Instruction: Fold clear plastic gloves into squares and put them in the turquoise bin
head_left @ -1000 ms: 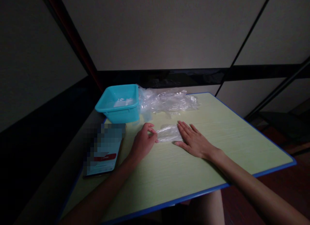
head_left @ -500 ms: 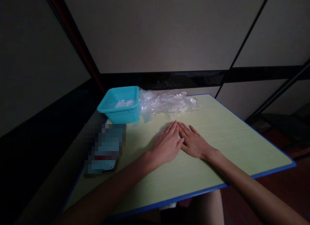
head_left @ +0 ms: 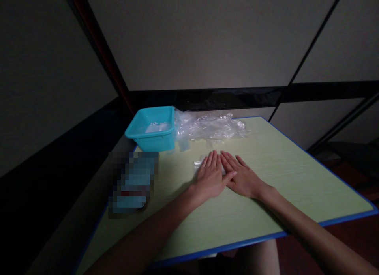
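Observation:
My left hand [head_left: 211, 176] lies flat, palm down, with its fingers stretched forward. Beneath it is a small clear plastic bag [head_left: 197, 165], mostly covered; only its left edge and a bit between the hands show. My right hand [head_left: 241, 174] also rests flat beside it, fingers angled toward the left hand. The left thumb overlaps the right hand. Neither hand grips anything. What the bag contains, if anything, is hidden under the palms.
A turquoise plastic basin [head_left: 155, 139] with clear and white plastic inside stands at the table's back left. Crumpled clear plastic [head_left: 211, 127] lies right of it. A blurred-out flat object [head_left: 134, 182] rests at the left edge. The light green table [head_left: 296, 184] has blue edging.
My left hand has shifted on the small bag, so the bag's left edge now shows. The left thumb now reaches over the right hand. The whole view has moved slightly.

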`<control>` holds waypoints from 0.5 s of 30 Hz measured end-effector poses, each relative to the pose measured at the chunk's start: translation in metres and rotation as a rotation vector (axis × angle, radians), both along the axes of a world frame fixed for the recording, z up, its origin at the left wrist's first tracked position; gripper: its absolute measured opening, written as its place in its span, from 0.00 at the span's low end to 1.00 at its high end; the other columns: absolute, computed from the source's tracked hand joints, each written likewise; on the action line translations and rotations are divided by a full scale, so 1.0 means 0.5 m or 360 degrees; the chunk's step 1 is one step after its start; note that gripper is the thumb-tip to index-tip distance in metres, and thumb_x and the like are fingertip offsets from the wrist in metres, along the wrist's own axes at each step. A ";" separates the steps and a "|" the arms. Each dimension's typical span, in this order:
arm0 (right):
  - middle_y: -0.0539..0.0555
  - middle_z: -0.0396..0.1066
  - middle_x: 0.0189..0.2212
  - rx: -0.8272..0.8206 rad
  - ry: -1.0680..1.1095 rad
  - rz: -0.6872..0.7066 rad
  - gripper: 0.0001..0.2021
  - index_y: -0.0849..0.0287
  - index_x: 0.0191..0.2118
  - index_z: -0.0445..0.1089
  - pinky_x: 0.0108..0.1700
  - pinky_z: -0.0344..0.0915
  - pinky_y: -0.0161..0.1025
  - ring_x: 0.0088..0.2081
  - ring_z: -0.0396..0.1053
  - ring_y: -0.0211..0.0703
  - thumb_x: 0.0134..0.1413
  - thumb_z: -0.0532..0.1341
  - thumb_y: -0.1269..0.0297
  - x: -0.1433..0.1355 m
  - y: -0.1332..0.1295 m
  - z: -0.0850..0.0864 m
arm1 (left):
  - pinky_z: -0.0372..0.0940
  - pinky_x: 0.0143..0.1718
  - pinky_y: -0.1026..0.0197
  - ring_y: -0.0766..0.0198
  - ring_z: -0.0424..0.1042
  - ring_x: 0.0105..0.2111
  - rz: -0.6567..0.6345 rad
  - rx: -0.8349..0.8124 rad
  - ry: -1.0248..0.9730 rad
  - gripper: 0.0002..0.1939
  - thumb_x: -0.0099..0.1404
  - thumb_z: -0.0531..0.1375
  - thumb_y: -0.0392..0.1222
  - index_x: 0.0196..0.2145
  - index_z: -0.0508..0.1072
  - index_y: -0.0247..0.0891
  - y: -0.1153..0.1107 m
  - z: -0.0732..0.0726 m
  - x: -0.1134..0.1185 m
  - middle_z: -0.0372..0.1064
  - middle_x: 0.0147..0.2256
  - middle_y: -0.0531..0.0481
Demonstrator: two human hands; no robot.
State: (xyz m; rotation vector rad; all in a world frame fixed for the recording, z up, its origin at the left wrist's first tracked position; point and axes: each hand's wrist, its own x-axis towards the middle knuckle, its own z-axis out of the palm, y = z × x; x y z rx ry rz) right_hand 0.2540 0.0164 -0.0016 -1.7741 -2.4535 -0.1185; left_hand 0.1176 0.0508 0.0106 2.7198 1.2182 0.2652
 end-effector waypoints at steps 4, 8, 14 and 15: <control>0.64 0.44 0.61 0.0040 0.0018 0.0009 0.32 0.72 0.60 0.48 0.59 0.46 0.51 0.61 0.43 0.51 0.56 0.45 0.52 0.001 0.002 -0.006 | 0.42 0.59 0.52 0.50 0.41 0.61 0.0035 0.0100 0.0092 0.40 0.65 0.39 0.60 0.58 0.51 0.17 0.007 -0.001 -0.023 0.41 0.60 0.30; 0.65 0.44 0.61 0.0051 0.0005 0.0007 0.33 0.72 0.60 0.48 0.59 0.45 0.51 0.61 0.42 0.51 0.58 0.43 0.49 0.003 0.003 -0.011 | 0.43 0.59 0.53 0.51 0.42 0.61 0.0029 0.0218 0.0177 0.39 0.65 0.39 0.60 0.58 0.50 0.18 0.013 -0.008 -0.043 0.42 0.60 0.31; 0.66 0.42 0.61 -0.0027 0.0021 -0.0008 0.37 0.73 0.61 0.47 0.60 0.43 0.50 0.62 0.41 0.50 0.57 0.40 0.44 0.001 0.001 -0.001 | 0.44 0.59 0.53 0.51 0.42 0.61 0.0032 0.0264 0.0240 0.38 0.65 0.41 0.59 0.58 0.51 0.19 0.019 -0.012 -0.069 0.42 0.60 0.32; 0.65 0.42 0.61 -0.0040 0.0022 -0.0012 0.38 0.73 0.61 0.47 0.60 0.42 0.50 0.62 0.40 0.50 0.57 0.39 0.43 0.000 0.001 0.001 | 0.44 0.59 0.53 0.51 0.42 0.61 0.0027 0.0271 0.0235 0.38 0.65 0.41 0.58 0.58 0.51 0.19 0.019 -0.012 -0.072 0.43 0.60 0.32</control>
